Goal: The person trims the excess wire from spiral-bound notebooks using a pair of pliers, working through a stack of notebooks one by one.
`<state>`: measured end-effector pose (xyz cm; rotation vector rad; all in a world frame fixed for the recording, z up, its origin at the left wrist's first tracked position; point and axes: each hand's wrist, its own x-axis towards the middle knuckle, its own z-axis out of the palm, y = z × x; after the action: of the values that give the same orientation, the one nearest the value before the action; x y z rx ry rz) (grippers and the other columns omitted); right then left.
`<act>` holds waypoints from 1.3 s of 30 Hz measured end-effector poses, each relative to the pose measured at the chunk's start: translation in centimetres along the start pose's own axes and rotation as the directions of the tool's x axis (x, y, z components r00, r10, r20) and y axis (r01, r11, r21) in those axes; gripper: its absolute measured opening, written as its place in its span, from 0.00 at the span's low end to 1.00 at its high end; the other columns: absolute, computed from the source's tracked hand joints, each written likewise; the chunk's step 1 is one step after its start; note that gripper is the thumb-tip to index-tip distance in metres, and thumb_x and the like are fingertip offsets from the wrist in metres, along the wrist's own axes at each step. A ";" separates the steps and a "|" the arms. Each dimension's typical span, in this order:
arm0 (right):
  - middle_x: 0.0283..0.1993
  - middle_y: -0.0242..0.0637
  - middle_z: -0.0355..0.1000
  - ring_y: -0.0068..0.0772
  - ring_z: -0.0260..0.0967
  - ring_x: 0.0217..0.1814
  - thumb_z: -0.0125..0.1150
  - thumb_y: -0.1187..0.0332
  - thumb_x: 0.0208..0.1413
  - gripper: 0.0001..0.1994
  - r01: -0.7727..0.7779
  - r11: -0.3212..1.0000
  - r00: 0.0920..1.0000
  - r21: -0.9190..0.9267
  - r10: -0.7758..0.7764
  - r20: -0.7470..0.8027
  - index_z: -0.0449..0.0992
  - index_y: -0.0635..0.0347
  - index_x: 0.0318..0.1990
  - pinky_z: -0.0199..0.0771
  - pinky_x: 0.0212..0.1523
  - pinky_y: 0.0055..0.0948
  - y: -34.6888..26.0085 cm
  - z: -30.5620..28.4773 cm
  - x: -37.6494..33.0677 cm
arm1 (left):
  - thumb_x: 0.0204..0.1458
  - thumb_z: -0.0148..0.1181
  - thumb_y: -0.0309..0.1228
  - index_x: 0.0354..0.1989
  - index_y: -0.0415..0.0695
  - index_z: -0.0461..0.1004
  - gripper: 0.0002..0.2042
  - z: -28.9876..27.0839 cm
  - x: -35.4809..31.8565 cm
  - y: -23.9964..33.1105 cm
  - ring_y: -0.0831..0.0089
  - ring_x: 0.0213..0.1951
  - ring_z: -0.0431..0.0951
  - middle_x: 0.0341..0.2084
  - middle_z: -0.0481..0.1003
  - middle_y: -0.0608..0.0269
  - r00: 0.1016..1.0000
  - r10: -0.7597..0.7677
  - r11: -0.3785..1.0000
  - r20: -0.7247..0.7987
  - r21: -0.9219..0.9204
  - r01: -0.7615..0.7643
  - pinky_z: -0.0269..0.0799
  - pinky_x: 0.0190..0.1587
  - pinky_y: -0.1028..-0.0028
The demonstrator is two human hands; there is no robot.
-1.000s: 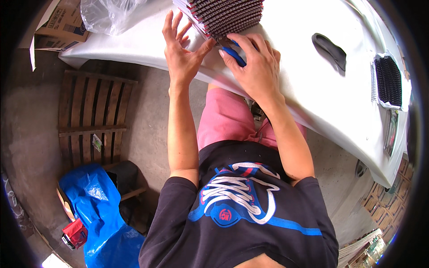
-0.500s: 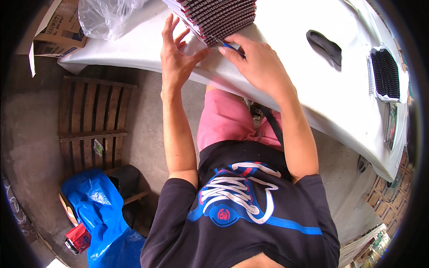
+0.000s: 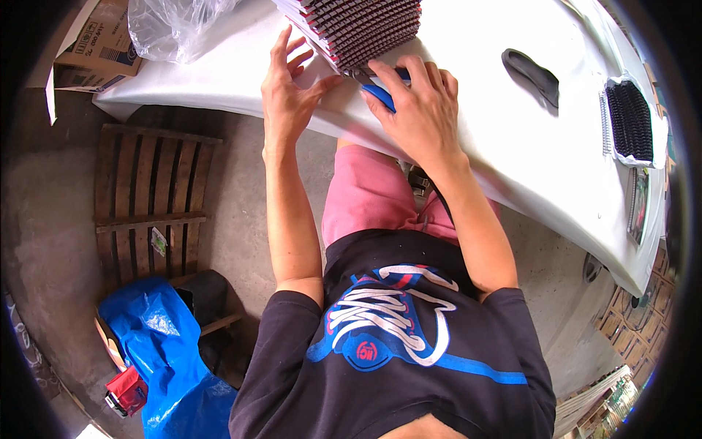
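Note:
A stack of spiral-bound notebooks (image 3: 365, 33) lies at the table's front edge, its rows of dark coils facing me. My right hand (image 3: 424, 102) holds blue-handled pliers (image 3: 379, 97), their handles spread apart. The pliers' metal tip meets the near lower corner of the stack, at the end of a coil; the exact contact is too small to make out. My left hand (image 3: 289, 95) is open beside the stack's left side, fingers spread upward. Its thumb points toward that same corner, and I cannot tell whether it touches.
A dark curved strap-like piece (image 3: 531, 77) lies on the white-covered table (image 3: 475, 44). Farther right is a wrapped bundle of black coils (image 3: 632, 121). Clear plastic (image 3: 179, 29) and a cardboard box (image 3: 99, 47) sit at the left. Below stand a wooden pallet (image 3: 150, 183) and blue sheeting (image 3: 157, 329).
My right hand has turned and its fingers have lifted and spread, with the pliers' handles now wider apart. The left hand has shifted only slightly beside the stack.

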<state>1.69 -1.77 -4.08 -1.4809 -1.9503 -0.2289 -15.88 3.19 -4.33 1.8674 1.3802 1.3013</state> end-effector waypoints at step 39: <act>0.42 0.26 0.63 0.26 0.63 0.46 0.63 0.54 0.45 0.17 0.119 0.992 0.993 -0.029 -0.119 0.003 0.74 0.40 0.45 0.47 0.48 0.45 2.1 0.4 0.3 | 0.32 0.74 0.26 0.59 0.43 0.56 0.42 0.9 -0.6 -1.0 0.64 0.43 0.77 0.49 0.67 0.54 0.978 0.195 0.980 -0.071 0.053 -0.191 0.77 0.43 0.69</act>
<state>3.44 -0.57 -4.69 -1.3843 -2.0470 -0.3098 -15.57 3.19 -5.80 2.0449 1.3016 1.4594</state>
